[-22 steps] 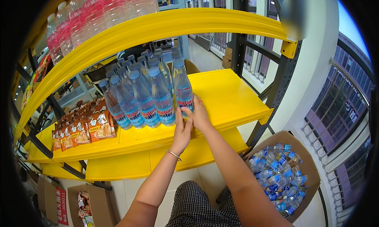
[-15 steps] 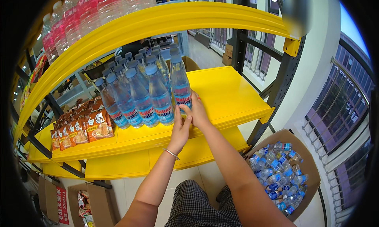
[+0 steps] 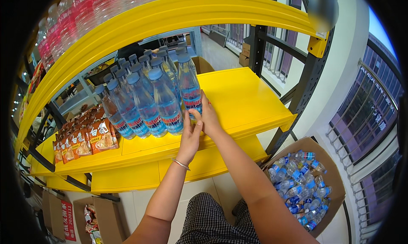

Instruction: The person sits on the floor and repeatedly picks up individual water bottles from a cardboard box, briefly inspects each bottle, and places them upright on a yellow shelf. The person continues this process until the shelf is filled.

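Note:
Clear glass-like water bottles with blue caps and blue-and-red labels stand upright in rows on the yellow shelf. My two hands are at the right-hand water bottle, which stands a bit farther back than the front row. My right hand wraps its right side low down. My left hand has its fingers against the lower front of the same bottle, thumb close to the right hand. The bottle's base is hidden behind the hands.
Orange-brown food packets stand left of the bottles. A yellow beam crosses overhead, with pink-labelled bottles above. On the floor are a carton of plastic bottles at right and a carton with packets at left.
The gripped water bottle has moved slightly back and left along with both hands. The view has shifted a little; the other bottles look the same.

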{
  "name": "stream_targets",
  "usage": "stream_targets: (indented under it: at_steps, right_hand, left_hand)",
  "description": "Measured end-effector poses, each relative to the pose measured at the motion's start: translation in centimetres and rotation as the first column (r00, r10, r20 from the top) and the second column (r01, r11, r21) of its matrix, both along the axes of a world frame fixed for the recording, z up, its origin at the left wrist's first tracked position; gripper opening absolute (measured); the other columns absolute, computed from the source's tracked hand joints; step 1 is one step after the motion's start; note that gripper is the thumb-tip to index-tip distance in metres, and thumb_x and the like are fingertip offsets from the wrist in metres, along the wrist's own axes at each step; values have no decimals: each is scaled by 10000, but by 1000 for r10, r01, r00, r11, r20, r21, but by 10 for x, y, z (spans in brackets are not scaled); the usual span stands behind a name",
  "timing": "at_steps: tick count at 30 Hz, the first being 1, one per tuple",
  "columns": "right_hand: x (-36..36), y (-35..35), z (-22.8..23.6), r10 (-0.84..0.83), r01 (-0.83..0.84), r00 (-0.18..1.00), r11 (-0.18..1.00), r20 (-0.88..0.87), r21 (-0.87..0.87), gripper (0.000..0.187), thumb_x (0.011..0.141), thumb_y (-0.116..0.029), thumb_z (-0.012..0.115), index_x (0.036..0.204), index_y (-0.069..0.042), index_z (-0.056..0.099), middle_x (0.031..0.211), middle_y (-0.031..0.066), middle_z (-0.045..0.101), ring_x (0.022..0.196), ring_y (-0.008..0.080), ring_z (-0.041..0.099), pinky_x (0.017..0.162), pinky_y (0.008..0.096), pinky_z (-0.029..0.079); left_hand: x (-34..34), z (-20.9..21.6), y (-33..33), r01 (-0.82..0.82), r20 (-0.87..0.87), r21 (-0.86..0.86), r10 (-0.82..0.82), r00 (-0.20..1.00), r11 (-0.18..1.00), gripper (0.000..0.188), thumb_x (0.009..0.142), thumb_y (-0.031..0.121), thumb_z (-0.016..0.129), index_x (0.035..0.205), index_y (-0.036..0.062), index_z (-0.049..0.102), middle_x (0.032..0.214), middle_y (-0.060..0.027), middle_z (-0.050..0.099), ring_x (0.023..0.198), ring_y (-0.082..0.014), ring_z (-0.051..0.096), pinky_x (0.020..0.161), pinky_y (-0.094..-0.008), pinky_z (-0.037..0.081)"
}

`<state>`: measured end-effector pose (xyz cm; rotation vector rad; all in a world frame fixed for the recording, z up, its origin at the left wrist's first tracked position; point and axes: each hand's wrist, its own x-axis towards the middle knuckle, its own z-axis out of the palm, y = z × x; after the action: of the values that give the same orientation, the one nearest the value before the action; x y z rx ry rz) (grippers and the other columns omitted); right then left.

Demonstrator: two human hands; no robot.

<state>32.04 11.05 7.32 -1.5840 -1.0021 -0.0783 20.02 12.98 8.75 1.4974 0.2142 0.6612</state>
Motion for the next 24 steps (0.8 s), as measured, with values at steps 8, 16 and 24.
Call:
stream_targets:
  at_steps: [8, 16, 24]
  right_hand:
    - [-1, -2, 1, 11, -11, 1000, 1000, -16, 0, 774, 831, -276, 632, 1431, -57, 194, 1302, 243, 448, 1183, 408, 449, 990, 426, 367]
    - [0, -7, 2, 39, -39, 999, 999, -11, 8, 823, 834, -269, 633, 1444, -24, 138, 1336, 273, 401, 1215, 413, 421, 1015, 418, 344]
    - [-5, -9, 2, 42, -42, 999, 999, -22, 14, 871, 816, -224, 653, 1456, -40, 91, 1352, 271, 366, 1228, 412, 394, 1026, 410, 333]
  left_hand:
    - [-1, 0, 0, 19, 9, -10, -19, 1000, 1000, 735, 956, 235, 493, 1458, -5, 12, 1533, -134, 63, 1410, -217, 89, 1120, -314, 144]
    - [2, 1, -4, 5, -13, -35, -6, 1000, 999, 738, 956, 228, 501, 1459, -4, 13, 1525, -124, 99, 1385, -200, 173, 1099, -302, 206]
    - [6, -7, -3, -25, 20, -8, 25, 999, 1000, 755, 946, 219, 523, 1462, 2, 16, 1510, -128, 157, 1349, -190, 259, 1067, -278, 263]
